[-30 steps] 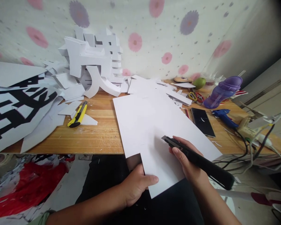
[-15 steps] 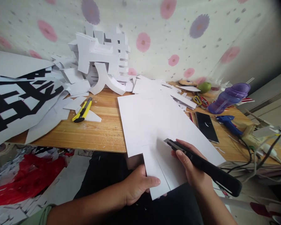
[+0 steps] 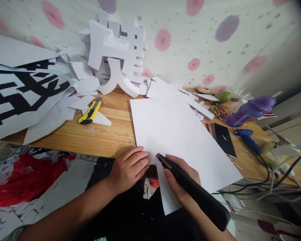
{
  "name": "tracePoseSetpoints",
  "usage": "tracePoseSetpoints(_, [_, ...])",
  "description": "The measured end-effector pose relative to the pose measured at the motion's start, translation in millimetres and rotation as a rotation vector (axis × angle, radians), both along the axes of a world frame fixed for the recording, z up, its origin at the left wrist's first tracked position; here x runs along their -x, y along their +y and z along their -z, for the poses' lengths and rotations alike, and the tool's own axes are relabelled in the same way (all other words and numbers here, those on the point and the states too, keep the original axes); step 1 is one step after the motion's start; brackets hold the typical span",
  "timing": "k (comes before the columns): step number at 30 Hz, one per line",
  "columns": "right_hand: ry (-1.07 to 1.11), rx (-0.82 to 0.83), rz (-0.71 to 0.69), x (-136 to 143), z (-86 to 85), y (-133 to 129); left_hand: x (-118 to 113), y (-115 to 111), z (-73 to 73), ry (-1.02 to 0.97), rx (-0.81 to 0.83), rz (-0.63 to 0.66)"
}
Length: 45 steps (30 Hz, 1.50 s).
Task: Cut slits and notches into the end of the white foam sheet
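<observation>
A large white board (image 3: 175,130) lies on the table, with a narrower strip jutting toward me past the table edge. My right hand (image 3: 182,174) grips a black cutter knife (image 3: 198,192) with a long, thick handle. Its tip is at the board near the inner corner where the strip begins; the blade itself is hard to make out. Palm down, my left hand (image 3: 131,165) rests on the board's near left corner and the table edge, fingers laid out and holding nothing.
A yellow utility knife (image 3: 90,112) and scraps lie left. Behind stand white cut-out shapes (image 3: 116,50). Black-patterned sheets (image 3: 20,97) cover the far left. On the right are a phone (image 3: 224,139), blue glue gun (image 3: 248,139), purple bottle (image 3: 251,110), scissors (image 3: 218,112) and cables.
My left hand has let go of the strip's near end and moved up to the board's corner. My right hand has brought the cutter knife left, its tip now beside the inner corner.
</observation>
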State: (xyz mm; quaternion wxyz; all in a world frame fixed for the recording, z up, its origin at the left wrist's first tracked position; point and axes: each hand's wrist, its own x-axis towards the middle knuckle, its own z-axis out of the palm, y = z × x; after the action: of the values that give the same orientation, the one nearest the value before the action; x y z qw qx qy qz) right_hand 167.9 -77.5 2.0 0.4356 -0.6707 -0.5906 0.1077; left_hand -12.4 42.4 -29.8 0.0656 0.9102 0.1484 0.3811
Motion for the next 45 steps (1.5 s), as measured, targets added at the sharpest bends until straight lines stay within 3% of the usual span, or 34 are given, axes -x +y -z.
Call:
tracePoseSetpoints(7, [-0.012, 0.004, 0.082, 7, 1.8, -2, 2, 4, 13.4, -0.076, -0.123, 0.015])
tracePoseSetpoints(25, [-0.152, 0.033, 0.063, 8, 2.9, 2, 0, 4, 17.4, -0.092, -0.143, -0.011])
tracePoseSetpoints(33, [-0.284, -0.029, -0.118, 5, -7.0, 7, -1, 4, 17.1, -0.092, -0.139, -0.009])
tracePoseSetpoints(41, [-0.289, -0.121, -0.134, 10, -7.6, 2, -2, 4, 16.3, -0.089, -0.138, -0.024])
tracePoseSetpoints(45, [-0.291, -0.077, -0.161, 10, -8.7, -1, -2, 4, 15.2, -0.1, -0.145, -0.019])
